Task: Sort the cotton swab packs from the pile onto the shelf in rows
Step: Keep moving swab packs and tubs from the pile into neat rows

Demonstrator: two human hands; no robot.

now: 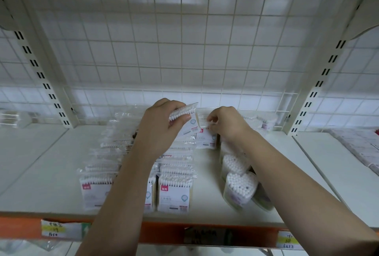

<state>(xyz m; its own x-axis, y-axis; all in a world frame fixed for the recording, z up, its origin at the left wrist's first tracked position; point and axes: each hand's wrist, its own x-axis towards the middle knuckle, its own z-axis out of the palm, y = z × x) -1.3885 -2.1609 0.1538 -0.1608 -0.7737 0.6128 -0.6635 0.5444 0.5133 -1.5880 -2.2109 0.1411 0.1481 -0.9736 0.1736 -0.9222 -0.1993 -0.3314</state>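
We see left hand [162, 126] gripping a tilted swab pack [187, 119] at frame centre | right hand [225, 122] pinching second pack [205, 138] just beside | rows of packs [174, 192] lower centre on shelf [41, 173]

open shelf [43, 159] surface lies left of the cotton swab packs [174, 192] and right of the round tubs [239, 186]; a narrow bare lane runs between packs and tubs. the wire grid [184, 54] closes the back, and slotted uprights [47, 83] bound both sides.
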